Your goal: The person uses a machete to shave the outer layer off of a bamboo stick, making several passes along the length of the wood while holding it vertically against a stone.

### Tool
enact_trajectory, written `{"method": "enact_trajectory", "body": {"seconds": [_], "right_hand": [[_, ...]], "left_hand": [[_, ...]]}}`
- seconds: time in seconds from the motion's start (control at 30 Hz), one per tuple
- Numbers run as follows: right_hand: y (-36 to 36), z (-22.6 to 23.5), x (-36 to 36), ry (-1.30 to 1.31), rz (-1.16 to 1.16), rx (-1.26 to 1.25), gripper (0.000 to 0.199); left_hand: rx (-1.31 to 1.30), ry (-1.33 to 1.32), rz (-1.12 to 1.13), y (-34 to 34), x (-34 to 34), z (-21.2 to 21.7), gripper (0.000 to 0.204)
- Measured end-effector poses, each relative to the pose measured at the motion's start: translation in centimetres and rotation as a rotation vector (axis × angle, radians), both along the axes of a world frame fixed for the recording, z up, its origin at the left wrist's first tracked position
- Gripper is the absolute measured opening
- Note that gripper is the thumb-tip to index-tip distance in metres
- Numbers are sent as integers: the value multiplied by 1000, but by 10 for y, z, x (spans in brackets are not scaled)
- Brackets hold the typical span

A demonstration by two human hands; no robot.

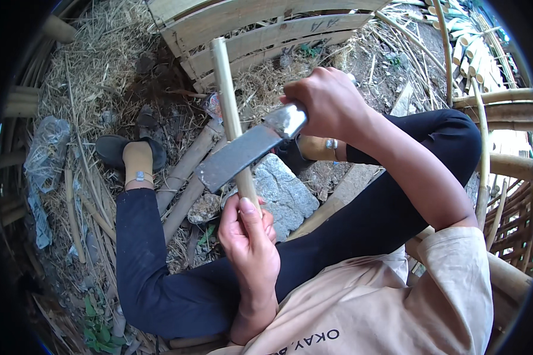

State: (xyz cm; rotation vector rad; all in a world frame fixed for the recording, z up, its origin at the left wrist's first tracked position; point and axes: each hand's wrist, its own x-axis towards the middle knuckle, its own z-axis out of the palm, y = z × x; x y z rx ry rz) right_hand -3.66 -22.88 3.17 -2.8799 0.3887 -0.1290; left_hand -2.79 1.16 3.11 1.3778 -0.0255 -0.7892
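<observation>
My left hand grips the lower end of a pale wooden stick, thumb laid along it. The stick stands tilted, its upper end leaning slightly left. My right hand is closed around the handle of a machete with a short, broad, blunt-ended blade. That blade crosses in front of the stick's lower half, slanting down to the left; whether its edge bites into the wood cannot be seen. Just beyond my left hand lies a large grey stone, partly behind the stick and blade. The machete's handle is mostly hidden by my fingers.
My legs in dark trousers spread around the stone. A slatted wooden crate stands ahead. Bamboo poles lie between my feet, and cut bamboo is piled far right. Left are straw and a crumpled plastic bag; a bamboo frame stands right.
</observation>
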Motion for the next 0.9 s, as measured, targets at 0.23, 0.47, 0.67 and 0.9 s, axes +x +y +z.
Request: {"method": "enact_trajectory", "body": {"seconds": [0.23, 0.47, 0.67, 0.9], "right_hand": [[-11, 0, 6, -95, 19, 4, 18], [-79, 36, -4, -124, -324, -349, 19], [-18, 60, -9, -122, -364, 133, 16], [-12, 42, -9, -131, -171, 18, 21]], "left_hand": [[-2, 13, -5, 4, 1, 2, 26], [-94, 1, -94, 5, -14, 15, 27], [-118, 120, -29, 9, 4, 18, 26], [-221, 247, -189, 6, -10, 14, 29]]}}
